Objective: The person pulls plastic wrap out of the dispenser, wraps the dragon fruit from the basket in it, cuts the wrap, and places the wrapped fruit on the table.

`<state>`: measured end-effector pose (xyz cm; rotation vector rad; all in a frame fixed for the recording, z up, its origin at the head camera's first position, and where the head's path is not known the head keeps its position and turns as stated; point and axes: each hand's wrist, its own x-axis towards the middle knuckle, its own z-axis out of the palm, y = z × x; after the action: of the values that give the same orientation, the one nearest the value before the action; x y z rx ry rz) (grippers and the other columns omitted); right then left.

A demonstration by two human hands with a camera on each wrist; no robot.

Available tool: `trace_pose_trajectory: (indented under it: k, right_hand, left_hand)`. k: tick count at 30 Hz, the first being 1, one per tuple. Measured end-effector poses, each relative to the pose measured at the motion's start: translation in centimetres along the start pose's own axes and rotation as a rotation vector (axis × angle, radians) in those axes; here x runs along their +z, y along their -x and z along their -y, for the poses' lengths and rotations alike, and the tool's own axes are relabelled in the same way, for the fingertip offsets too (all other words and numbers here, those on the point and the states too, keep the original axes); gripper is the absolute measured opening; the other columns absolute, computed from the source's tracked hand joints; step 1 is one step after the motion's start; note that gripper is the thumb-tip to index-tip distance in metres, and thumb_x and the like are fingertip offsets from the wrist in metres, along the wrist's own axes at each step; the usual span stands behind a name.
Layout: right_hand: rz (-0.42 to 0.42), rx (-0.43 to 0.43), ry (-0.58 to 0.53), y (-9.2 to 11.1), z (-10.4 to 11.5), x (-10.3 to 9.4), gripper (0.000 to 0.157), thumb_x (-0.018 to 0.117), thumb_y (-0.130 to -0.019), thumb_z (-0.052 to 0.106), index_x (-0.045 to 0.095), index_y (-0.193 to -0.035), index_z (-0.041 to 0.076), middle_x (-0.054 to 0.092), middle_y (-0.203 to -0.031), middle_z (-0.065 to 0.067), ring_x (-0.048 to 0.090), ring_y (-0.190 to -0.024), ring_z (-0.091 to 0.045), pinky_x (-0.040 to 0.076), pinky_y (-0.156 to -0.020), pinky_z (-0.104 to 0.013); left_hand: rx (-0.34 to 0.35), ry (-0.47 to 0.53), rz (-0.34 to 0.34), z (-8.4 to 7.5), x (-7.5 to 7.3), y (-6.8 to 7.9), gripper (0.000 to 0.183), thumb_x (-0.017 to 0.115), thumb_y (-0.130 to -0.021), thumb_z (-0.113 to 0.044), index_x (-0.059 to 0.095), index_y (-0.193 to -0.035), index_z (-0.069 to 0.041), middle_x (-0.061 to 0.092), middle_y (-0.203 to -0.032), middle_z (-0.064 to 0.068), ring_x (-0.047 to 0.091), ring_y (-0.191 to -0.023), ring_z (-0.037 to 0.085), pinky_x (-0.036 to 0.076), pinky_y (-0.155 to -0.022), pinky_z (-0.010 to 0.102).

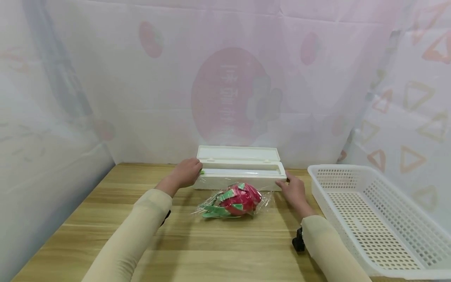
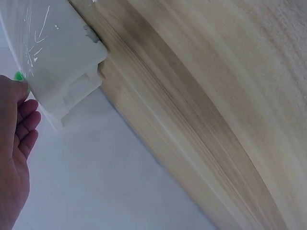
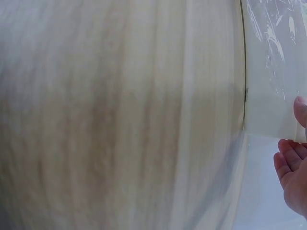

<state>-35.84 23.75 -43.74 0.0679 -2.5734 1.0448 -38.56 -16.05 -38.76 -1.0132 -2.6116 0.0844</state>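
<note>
A white cling film dispenser box [image 1: 243, 183] stands at the back of the table, its lid [image 1: 237, 152] raised. At its left end my left hand [image 1: 189, 172] pinches a small green slide cutter [image 2: 19, 76], fingers curled below the thumb in the left wrist view. My right hand [image 1: 294, 190] grips the box's right end, thumb on the front face and fingers round the end. In front of the box lies a red and green dragon fruit [image 1: 243, 199], with clear cling film [image 1: 266, 199] over it that bunches at its sides and reaches up to the box front.
On the right stands a white perforated plastic basket [image 1: 317, 196]. A printed cloth backdrop [image 1: 158, 98] rises right behind the box, with more cloth along both sides. The wood-grain table [image 1: 225, 250] runs under everything.
</note>
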Motion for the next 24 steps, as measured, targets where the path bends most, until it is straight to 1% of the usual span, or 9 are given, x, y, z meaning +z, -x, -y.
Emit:
trace_pose_trajectory:
  k: [5, 10, 13, 17, 24]
  right_hand:
    - [0.000, -0.001, -0.002, 0.1, 0.1, 0.1, 0.051, 0.070, -0.091, 0.018, 0.053, -0.135, -0.003, 0.059, -0.124, -0.027, 0.054, -0.118, -0.042, 0.042, -0.100, -0.051]
    - [0.001, 0.004, -0.002, 0.1, 0.2, 0.1, 0.050, 0.070, -0.091, 0.018, 0.054, -0.135, -0.002, 0.059, -0.124, -0.027, 0.054, -0.118, -0.041, 0.042, -0.100, -0.051]
    - [0.006, 0.007, 0.000, 0.1, 0.2, 0.0, 0.053, 0.069, -0.091, 0.019, 0.052, -0.136, -0.003, 0.059, -0.125, -0.027, 0.054, -0.119, -0.042, 0.042, -0.100, -0.051]
    - [0.002, 0.017, 0.005, 0.0, 0.1, -0.2, 0.056, 0.069, -0.092, 0.020, 0.050, -0.138, -0.004, 0.058, -0.125, -0.028, 0.053, -0.119, -0.043, 0.042, -0.100, -0.051]
    - [0.009, 0.013, 0.001, 0.0, 0.0, 0.1, 0.056, 0.069, -0.092, 0.021, 0.049, -0.138, -0.004, 0.058, -0.125, -0.029, 0.053, -0.118, -0.043, 0.042, -0.100, -0.051]
  left_hand:
    - [-0.003, -0.004, 0.008, 0.1, -0.4, 0.4, 0.008, 0.057, -0.095, -0.005, 0.056, -0.087, -0.004, 0.050, -0.079, 0.004, 0.050, -0.070, 0.019, 0.047, -0.064, 0.036]
    - [0.014, -0.022, 0.008, 0.5, -0.3, 0.6, 0.008, 0.056, -0.095, -0.004, 0.056, -0.087, -0.004, 0.049, -0.079, 0.004, 0.050, -0.071, 0.020, 0.047, -0.065, 0.036]
    - [-0.001, -0.022, 0.007, 0.8, -0.1, 0.9, 0.010, 0.057, -0.094, -0.003, 0.054, -0.084, -0.005, 0.049, -0.077, 0.004, 0.050, -0.070, 0.021, 0.046, -0.064, 0.037]
    - [-0.021, 0.002, -0.001, 1.1, 0.0, 0.9, 0.012, 0.056, -0.093, -0.003, 0.053, -0.082, -0.005, 0.049, -0.075, 0.004, 0.050, -0.068, 0.022, 0.046, -0.063, 0.039]
    - [-0.021, 0.006, 0.000, 1.2, 0.0, 1.0, 0.010, 0.055, -0.094, -0.003, 0.054, -0.084, -0.005, 0.051, -0.077, 0.004, 0.052, -0.071, 0.023, 0.048, -0.065, 0.039]
